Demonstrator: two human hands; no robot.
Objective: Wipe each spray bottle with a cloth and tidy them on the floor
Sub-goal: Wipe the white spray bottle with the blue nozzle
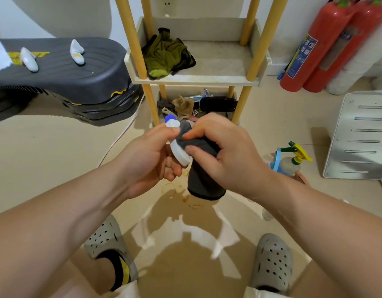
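So the spray bottle is held above the floor, tilted head-up-left to base-down, its white head pinched in the left hand and its body wrapped in the cloth gripped by the right hand, likely wiped downward next.

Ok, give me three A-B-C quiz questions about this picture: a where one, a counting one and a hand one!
1. Where is the clear spray bottle with the yellow-green trigger? A on the beige floor B in a sink C on a bed
2. How many red fire extinguishers? A one B two C five
3. The right hand is: A flat open B waving C gripping the dark grey cloth
Answers: A, it stands there at the right; B, two side by side; C, its fingers curl round it.
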